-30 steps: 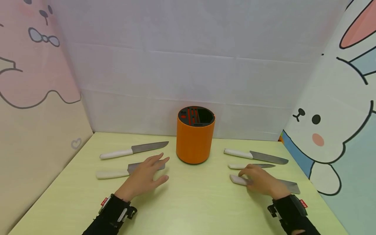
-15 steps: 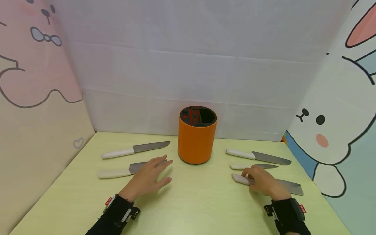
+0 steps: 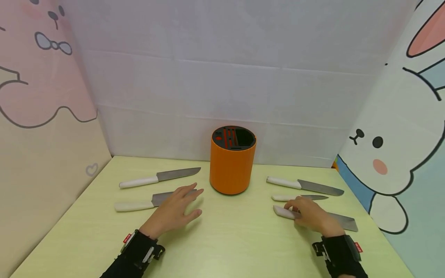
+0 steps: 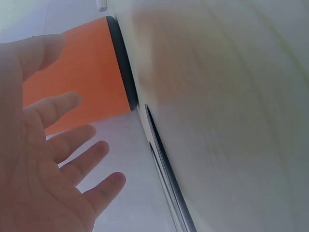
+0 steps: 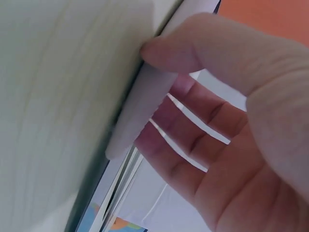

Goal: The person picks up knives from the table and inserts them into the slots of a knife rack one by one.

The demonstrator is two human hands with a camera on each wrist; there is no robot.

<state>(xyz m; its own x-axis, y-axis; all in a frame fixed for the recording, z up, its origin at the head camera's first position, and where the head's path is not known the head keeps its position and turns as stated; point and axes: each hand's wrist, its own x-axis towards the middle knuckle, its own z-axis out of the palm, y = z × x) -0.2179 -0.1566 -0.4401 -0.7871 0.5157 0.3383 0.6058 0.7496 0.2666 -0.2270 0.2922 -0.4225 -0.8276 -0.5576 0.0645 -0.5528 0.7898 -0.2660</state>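
Note:
My left hand (image 3: 172,212), fingers spread, hovers over the blade of a white-handled knife (image 3: 133,205) and hides part of it. In the left wrist view the palm (image 4: 43,179) holds nothing, with thin knife blades (image 4: 166,174) beyond the fingertips. My right hand (image 3: 311,216) pinches the white handle of a cleaver (image 3: 283,212) lying on the table; its broad blade shows past the wrist. The right wrist view has the thumb on one side of the handle (image 5: 142,104) and the fingers on the other.
An orange round knife block (image 3: 231,170) with a slotted black top stands at the back middle. Another knife (image 3: 139,182) lies at the back left. On the right lie a long knife (image 3: 283,182) and a small knife (image 3: 313,197). White and cartoon-printed panels surround the table.
The right wrist has turned slightly and the fingers have settled on the cleaver's handle. The left hand stays almost in place; the whole view has shifted a little.

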